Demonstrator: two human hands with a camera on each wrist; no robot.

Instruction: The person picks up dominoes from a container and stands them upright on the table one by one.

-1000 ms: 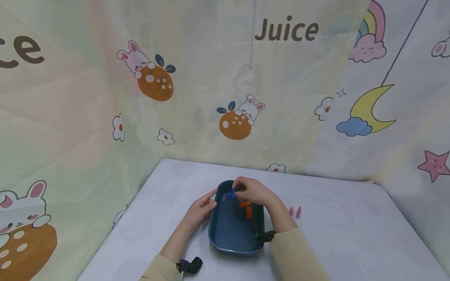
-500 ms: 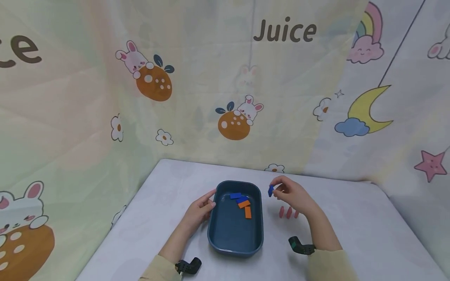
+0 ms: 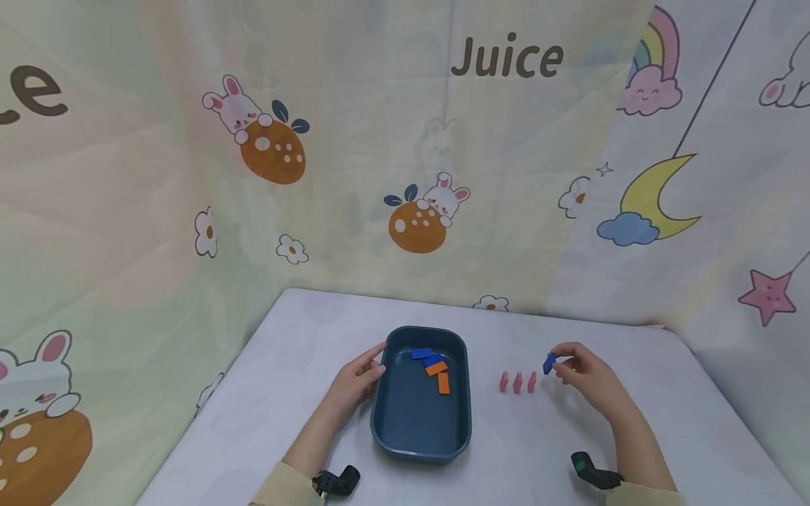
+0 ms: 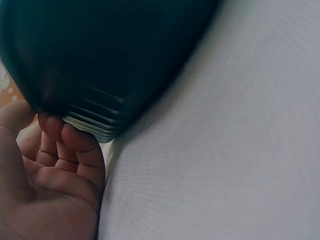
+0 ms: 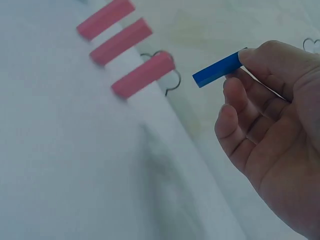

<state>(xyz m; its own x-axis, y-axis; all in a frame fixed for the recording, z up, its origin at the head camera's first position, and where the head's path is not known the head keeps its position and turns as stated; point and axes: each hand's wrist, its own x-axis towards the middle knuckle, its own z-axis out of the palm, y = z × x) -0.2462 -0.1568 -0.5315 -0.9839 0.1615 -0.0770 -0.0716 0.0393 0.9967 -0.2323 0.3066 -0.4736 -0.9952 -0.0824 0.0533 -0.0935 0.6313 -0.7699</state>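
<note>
In the head view my right hand (image 3: 588, 376) pinches a blue domino (image 3: 549, 363) between thumb and fingertips, to the right of a row of three pink dominoes (image 3: 517, 383). The right wrist view shows the blue domino (image 5: 218, 69) held tilted and apart from the nearest pink domino (image 5: 144, 75). My left hand (image 3: 356, 379) grips the left side of a dark blue tray (image 3: 420, 455); in the left wrist view its thumb and curled fingertips meet the tray's rim. Lying in the tray's far half are two blue dominoes (image 3: 420, 353) and two orange dominoes (image 3: 444, 384).
A white-covered table (image 3: 506, 464) carries the tray and the pink row. Behind it and at both sides hangs a printed cloth (image 3: 354, 126). Each wrist wears a black camera mount, such as the right wrist's mount (image 3: 595, 472).
My right hand has lifted the blue domino out of the tray and carried it rightward past the pink row. My left hand has stayed at the tray's side.
</note>
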